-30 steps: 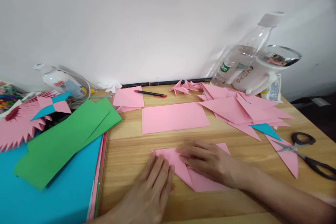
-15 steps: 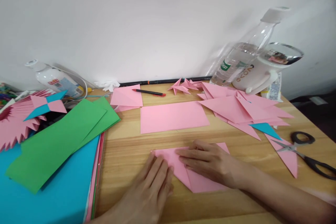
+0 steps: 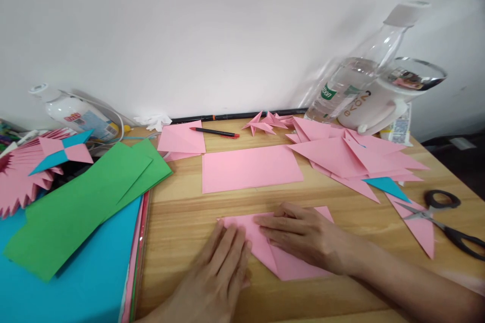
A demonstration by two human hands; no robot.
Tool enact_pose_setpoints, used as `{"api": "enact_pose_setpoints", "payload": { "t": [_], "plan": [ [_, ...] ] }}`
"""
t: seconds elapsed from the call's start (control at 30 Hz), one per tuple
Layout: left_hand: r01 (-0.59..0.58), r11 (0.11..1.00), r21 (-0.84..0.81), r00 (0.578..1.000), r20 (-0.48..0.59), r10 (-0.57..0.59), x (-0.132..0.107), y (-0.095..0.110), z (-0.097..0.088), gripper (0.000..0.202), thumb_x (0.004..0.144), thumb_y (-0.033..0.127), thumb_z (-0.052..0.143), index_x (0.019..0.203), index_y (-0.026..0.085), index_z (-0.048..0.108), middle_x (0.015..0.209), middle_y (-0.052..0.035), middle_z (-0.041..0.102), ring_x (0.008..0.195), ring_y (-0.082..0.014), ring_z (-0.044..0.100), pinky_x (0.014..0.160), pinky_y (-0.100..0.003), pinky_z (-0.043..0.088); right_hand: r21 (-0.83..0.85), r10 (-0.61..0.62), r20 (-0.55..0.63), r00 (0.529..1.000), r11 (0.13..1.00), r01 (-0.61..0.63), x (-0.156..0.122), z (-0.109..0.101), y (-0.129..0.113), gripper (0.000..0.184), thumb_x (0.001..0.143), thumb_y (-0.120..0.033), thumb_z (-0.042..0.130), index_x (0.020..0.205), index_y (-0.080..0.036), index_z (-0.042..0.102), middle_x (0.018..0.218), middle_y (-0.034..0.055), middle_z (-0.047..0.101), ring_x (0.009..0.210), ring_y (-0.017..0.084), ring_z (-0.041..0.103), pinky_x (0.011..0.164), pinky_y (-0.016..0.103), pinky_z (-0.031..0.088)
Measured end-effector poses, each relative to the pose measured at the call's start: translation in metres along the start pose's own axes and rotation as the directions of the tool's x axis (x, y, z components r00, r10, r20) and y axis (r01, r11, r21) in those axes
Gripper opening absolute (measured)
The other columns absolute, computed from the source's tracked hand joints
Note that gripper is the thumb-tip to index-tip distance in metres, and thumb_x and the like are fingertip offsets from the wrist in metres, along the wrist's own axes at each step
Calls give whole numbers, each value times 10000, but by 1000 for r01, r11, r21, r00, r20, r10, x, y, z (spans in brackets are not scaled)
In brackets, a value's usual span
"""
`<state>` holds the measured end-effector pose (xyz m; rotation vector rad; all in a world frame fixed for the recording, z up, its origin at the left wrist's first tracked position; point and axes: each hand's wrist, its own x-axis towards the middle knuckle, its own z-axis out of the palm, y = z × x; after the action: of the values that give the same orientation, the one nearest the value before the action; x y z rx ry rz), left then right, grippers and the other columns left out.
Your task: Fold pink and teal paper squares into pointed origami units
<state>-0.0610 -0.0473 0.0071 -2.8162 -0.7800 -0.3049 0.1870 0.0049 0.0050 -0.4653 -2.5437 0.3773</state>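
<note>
A sheet of pink paper lies on the wooden table under both hands, with its left part folded over along a slanting edge. My left hand rests with outstretched fingers on the paper's left corner. Across the middle of the sheet my right hand lies flat, its fingers pointing left and pressing on the folded layer. Neither hand grips anything. Just beyond them is a pink paper rectangle. Parts of the folded sheet are hidden beneath my fingers.
Pink folded pieces are heaped at right, near scissors. Behind them stand a water bottle and a white mug. Green paper lies over blue sheets at left. A pen rests on pink paper at the back.
The camera view has shifted slightly. Both hands stay in nearly the same place on the pink paper, and its fold looks unchanged.
</note>
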Motion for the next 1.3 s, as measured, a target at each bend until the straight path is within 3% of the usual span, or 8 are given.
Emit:
{"api": "enact_pose_setpoints", "payload": {
  "t": [0.27, 0.47, 0.73, 1.3],
  "plan": [
    [-12, 1000, 2, 999, 35, 12, -2, -2, 0, 394, 957, 288, 428, 1241, 40, 543, 1275, -166, 581, 1238, -323, 479, 1075, -480, 286, 24, 43, -10, 999, 999, -42, 0, 2, -1, 215, 956, -77, 393, 1020, -99, 597, 1093, 135, 672, 1051, 189, 607, 841, 346, 554],
    [-16, 1000, 15, 998, 62, 15, -1, -2, 0, 391, 959, 286, 425, 1253, 50, 529, 1281, -151, 579, 1237, -306, 480, 1064, -462, 299, 9, 38, -22, 999, 999, -38, 1, 2, -1, 208, 954, -71, 393, 1001, -87, 595, 1062, 141, 676, 1019, 188, 616, 805, 342, 561],
    [-14, 1000, 11, 1000, 21, 14, 3, -3, 0, 363, 972, 284, 395, 1195, 51, 561, 1225, -129, 623, 1173, -306, 533, 1027, -476, 316, 28, 34, -32, 999, 999, -33, 3, -1, -1, 222, 960, -68, 377, 998, -79, 596, 1050, 142, 678, 1006, 199, 616, 796, 348, 558],
    [-34, 999, 17, 999, 41, 34, 1, -3, 0, 377, 951, 282, 439, 1224, 42, 540, 1266, -151, 589, 1199, -330, 508, 1018, -483, 349, 29, 39, -32, 999, 999, -38, 3, -2, -1, 246, 967, -87, 362, 1010, -92, 604, 1074, 141, 675, 1036, 191, 611, 855, 349, 561]
  ]
}}
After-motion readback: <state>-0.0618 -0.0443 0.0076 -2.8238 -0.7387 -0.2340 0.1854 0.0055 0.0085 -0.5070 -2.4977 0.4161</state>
